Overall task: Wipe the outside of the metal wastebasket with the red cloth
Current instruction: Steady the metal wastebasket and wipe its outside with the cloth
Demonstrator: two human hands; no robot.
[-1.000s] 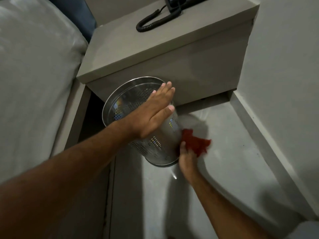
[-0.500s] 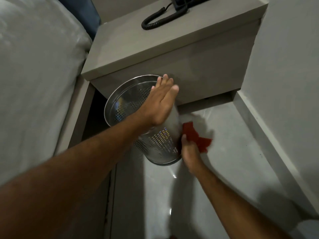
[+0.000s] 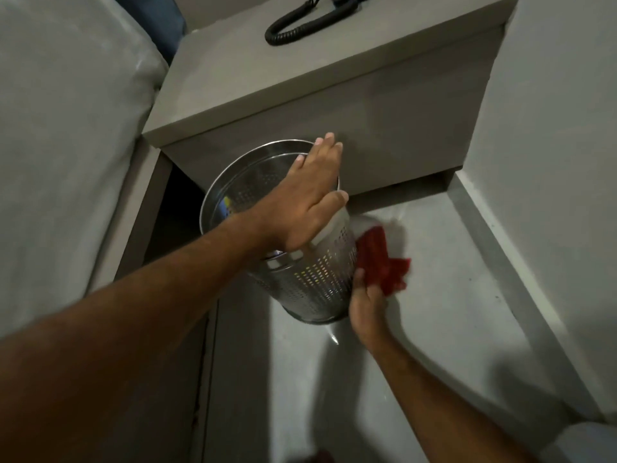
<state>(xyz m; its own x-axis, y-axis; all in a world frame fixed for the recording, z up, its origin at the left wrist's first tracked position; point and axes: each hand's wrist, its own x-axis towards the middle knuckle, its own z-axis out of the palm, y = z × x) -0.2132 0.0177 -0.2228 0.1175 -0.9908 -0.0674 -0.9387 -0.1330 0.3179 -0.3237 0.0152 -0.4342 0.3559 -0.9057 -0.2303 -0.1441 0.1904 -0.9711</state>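
The perforated metal wastebasket [image 3: 314, 282] stands on the grey floor, tilted with its open mouth toward the bed. My left hand [image 3: 307, 202] lies flat across its rim, fingers together and stretched out, steadying it. My right hand [image 3: 365, 300] presses the red cloth [image 3: 380, 262] against the basket's right outer wall, near the base. The far side of the basket is hidden.
A grey nightstand [image 3: 334, 105] overhangs the basket just behind it, with a black coiled phone cord [image 3: 300, 25] on top. The bed [image 3: 60, 155] runs along the left. A wall with a raised skirting [image 3: 521, 262] closes the right side.
My left hand slid further up over the basket's rim. The right hand with the red cloth moved slightly up along the basket's right wall.
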